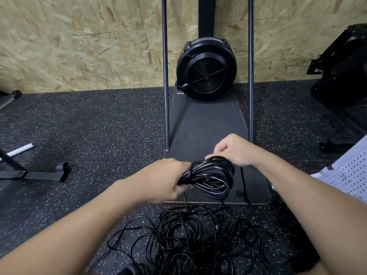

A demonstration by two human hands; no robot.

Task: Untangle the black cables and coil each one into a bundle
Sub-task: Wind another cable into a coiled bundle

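A speckled black rubber floor (99,120) runs back to a chipboard wall (79,40), where a black fan-wheeled exercise machine (206,70) stands on a dark base plate (206,124) between two upright steel rods. The person stands at the near end of that plate, both bare hands held out above it.

The left hand (166,179) has its grip closed round one end of a coiled cable bundle (210,177), the loops gathered and squeezed together where the fingers wrap them. The right hand (234,149) sits at the top of the loops, fingertips curled and pinching the cable there, seemingly guiding a turn into place. A single strand hangs from the bundle down toward the floor.

Below, between the forearms, a loose tangle of black cables (188,241) sprawls over the floor, many thin loops crossing each other, clearly not yet sorted.

The cable looks light, glossy and springy: the loops hold a rounded shape but would likely fan open if the squeeze were eased. The jacket looks smooth, so a slack hold may let turns slide. The sound place to hold seems the gathered neck where the left hand already is, with the other hand feeding slack.
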